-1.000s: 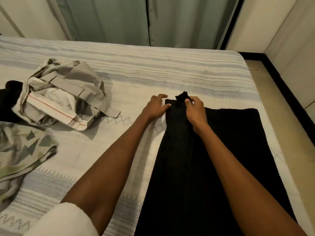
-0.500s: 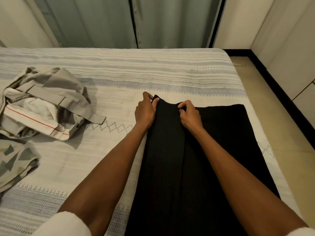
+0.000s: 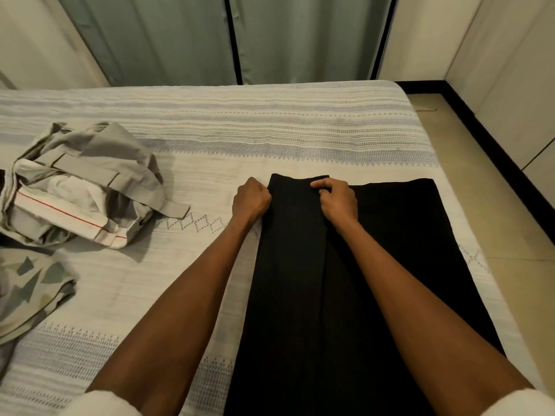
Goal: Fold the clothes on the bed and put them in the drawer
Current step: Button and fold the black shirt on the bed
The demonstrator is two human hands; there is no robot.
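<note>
As seen from the head camera, we look down on a bed (image 3: 270,136) covered by a pale sheet with woven blue-grey bands. We find the black garment (image 3: 345,280) spread flat on the right half of the bed, running from the near edge to about mid-bed, with one long panel folded over along its left side. At the far end of that fold, we see the left hand (image 3: 250,201) with its fingers curled tight on the garment's left edge, and the right hand (image 3: 338,199) pinching the cloth between thumb and bent fingers on top of the folded panel. Both forearms stretch out from white sleeves at the near edge. To the far left we note a crumpled grey garment (image 3: 87,181) with a red-striped white lining, and nearer, at the left margin, a patterned cloth (image 3: 27,289) with green shapes. Green curtains (image 3: 186,37) hang beyond the bed.
</note>
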